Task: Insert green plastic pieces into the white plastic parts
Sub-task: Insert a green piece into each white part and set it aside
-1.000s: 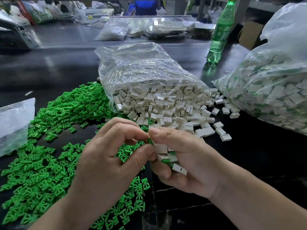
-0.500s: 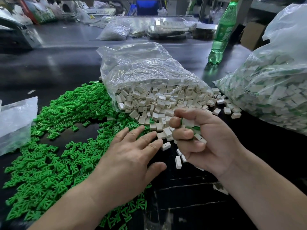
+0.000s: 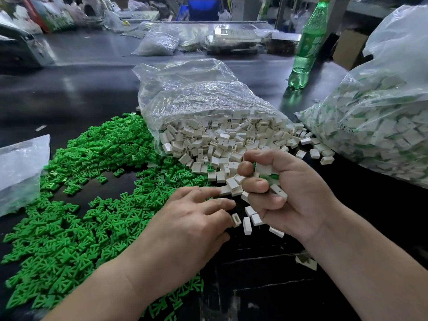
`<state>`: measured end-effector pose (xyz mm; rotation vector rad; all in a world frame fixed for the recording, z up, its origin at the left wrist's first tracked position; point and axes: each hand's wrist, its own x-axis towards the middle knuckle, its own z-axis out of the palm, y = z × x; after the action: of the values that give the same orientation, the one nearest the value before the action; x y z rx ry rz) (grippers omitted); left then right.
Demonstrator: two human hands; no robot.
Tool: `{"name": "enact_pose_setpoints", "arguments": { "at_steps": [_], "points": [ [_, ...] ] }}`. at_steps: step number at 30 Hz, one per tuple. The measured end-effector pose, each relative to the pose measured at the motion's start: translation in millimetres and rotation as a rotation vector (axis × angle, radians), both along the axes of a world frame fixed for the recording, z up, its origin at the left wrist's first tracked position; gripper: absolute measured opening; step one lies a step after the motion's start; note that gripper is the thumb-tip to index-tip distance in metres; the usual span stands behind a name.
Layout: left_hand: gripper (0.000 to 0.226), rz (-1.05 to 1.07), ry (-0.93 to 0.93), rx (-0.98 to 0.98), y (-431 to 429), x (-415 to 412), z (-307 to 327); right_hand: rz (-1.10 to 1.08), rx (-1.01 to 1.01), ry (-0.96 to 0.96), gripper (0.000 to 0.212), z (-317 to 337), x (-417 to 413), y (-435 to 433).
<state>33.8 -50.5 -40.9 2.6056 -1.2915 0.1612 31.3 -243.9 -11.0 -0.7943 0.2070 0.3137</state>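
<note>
- While the right hand [image 3: 294, 193] curls its fingers round a handful of white parts [image 3: 262, 169], some showing green, the left hand [image 3: 185, 230] lies palm down with fingers stretched out.
- Left fingertips touch loose white parts beside the right fist.
- Green pieces [image 3: 92, 158] cover the black table [image 3: 81, 93] under and left of the left hand.
- More white parts spill from a clear bag [image 3: 196, 96] behind both hands.

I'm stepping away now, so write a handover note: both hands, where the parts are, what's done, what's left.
Left hand: open, flat over the green pieces, holding nothing.
Right hand: grips a handful of white parts, some showing green.
More white parts spill from the open bag mid-table.
Done: right-side bag looks full of fitted parts.
Left: both big loose piles.
</note>
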Motion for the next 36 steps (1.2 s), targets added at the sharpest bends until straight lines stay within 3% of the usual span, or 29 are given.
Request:
{"name": "enact_pose_setpoints", "arguments": {
  "at_steps": [5, 9, 17, 22, 26, 32, 36],
  "points": [
    [0.021, 0.009, 0.031, -0.083, -2.0, -4.1, 2.2, 0.013, -0.036, 0.011, 0.023, -1.3, 0.0, 1.3],
    [0.043, -0.061, -0.007, -0.015, -4.3, -5.1, 0.7, 0.007, -0.040, 0.003, 0.023, -1.7, 0.4, 0.4],
    [0.012, 0.024, -0.075, -0.129, -0.8, -3.5, 0.6, 0.014, -0.114, 0.000, 0.017, -1.7, -0.4, 2.0],
    [0.023, 0.151, -0.071, -0.241, 7.2, 0.9, 11.0, 0.005, -0.159, -0.028, 0.016, -0.2, -2.7, 3.4],
    [0.038, 0.165, 0.011, -0.041, 18.1, -5.5, 12.6, 0.023, -0.194, -0.030, 0.012, -1.1, -3.9, 3.0],
    [0.024, 0.146, 0.036, 0.007, 16.2, -7.3, 11.5, 0.115, -0.237, -0.075, 0.015, -1.4, -5.6, 2.7],
    [0.017, 0.234, 0.052, -0.197, 15.8, -9.2, 12.9, 0.158, -0.297, -0.120, 0.014, 0.4, -7.7, 3.0]
  ]
}}
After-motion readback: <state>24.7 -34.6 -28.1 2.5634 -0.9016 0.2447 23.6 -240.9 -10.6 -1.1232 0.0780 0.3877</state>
